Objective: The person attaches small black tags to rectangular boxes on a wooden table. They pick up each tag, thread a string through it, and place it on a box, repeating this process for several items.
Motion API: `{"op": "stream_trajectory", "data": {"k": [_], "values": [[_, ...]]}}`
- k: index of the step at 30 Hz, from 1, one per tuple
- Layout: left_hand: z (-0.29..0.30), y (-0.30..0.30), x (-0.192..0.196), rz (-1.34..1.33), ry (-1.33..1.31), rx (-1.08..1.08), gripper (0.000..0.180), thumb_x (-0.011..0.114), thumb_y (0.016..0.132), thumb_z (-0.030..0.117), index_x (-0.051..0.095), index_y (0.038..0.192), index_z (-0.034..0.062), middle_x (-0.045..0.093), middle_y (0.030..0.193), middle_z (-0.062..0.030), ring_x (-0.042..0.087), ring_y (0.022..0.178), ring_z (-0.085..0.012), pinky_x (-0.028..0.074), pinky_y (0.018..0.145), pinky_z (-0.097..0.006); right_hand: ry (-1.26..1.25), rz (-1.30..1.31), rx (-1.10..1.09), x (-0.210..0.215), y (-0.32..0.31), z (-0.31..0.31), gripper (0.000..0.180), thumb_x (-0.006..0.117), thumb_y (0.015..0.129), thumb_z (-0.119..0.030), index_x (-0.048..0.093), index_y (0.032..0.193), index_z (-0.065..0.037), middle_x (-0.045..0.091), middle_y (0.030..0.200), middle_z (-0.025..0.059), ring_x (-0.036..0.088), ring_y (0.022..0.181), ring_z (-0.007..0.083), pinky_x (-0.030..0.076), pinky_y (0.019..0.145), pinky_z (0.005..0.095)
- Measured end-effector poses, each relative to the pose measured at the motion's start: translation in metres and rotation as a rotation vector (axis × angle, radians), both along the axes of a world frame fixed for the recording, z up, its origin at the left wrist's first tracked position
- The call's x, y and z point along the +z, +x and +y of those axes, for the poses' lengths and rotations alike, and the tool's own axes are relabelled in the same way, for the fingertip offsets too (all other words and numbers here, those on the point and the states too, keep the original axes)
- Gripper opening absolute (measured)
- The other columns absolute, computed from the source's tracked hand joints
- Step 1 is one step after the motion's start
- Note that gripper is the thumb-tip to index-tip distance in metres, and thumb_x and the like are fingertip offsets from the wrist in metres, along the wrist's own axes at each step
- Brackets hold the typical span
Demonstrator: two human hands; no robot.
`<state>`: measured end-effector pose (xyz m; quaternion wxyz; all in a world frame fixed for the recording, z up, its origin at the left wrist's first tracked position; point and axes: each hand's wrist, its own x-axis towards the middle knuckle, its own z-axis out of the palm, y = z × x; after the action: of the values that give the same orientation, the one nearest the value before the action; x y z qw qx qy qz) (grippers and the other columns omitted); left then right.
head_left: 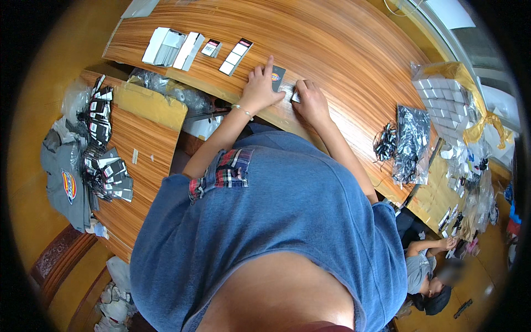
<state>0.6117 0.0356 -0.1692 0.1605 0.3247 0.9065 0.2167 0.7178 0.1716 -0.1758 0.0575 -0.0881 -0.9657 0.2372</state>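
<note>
On the wood-grain table (332,44), a dark hang tag (278,79) with a small orange-and-red emblem lies flat. Over its left side rests my left hand (259,91), open, with the index finger stretched out and the thumb spread below the tag. To the right of the tag, my right hand (311,102) is closed, its fingers curled round a small white piece (296,97). Most of that piece is hidden by the fingers, so its kind is unclear. A black, white and red label strip (236,57) lies beyond my left hand.
Stacks of white cards (164,47) and a small tag pile (211,48) stand at far left. Strung black-and-white tags (105,166) and grey garments (63,177) cover a left side table. Right: bagged black cords (412,144), a box of white packets (445,97), a seated person (423,271).
</note>
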Motion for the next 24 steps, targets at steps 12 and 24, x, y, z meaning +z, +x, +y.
{"op": "stream_trajectory", "data": {"k": [12,24], "values": [[-0.020,-0.105,-0.003,0.200,-0.108,-0.003,0.065,0.061,0.075,0.025,0.034,0.133,0.0116,0.043,0.121,-0.0242,0.043,0.109,-0.0405,0.034,0.095,-0.045,0.023,-0.054,-0.027,0.006,0.001,-0.002,0.037,0.072,0.063,-0.028,0.054,0.088,-0.007,0.048,0.116,0.0163,0.044,0.107,0.0332,0.039,0.084,0.0446],[-0.024,-0.097,-0.013,0.027,-0.152,-0.071,0.060,0.065,0.070,0.019,0.040,0.123,0.0095,0.040,0.116,-0.0223,0.045,0.103,-0.0448,0.044,0.084,-0.048,-0.600,0.342,-0.391,0.040,0.013,0.012,0.025,0.069,0.072,-0.017,0.057,0.088,-0.003,0.055,0.105,0.0156,0.051,0.102,0.0277,0.040,0.085,0.0355]]}}
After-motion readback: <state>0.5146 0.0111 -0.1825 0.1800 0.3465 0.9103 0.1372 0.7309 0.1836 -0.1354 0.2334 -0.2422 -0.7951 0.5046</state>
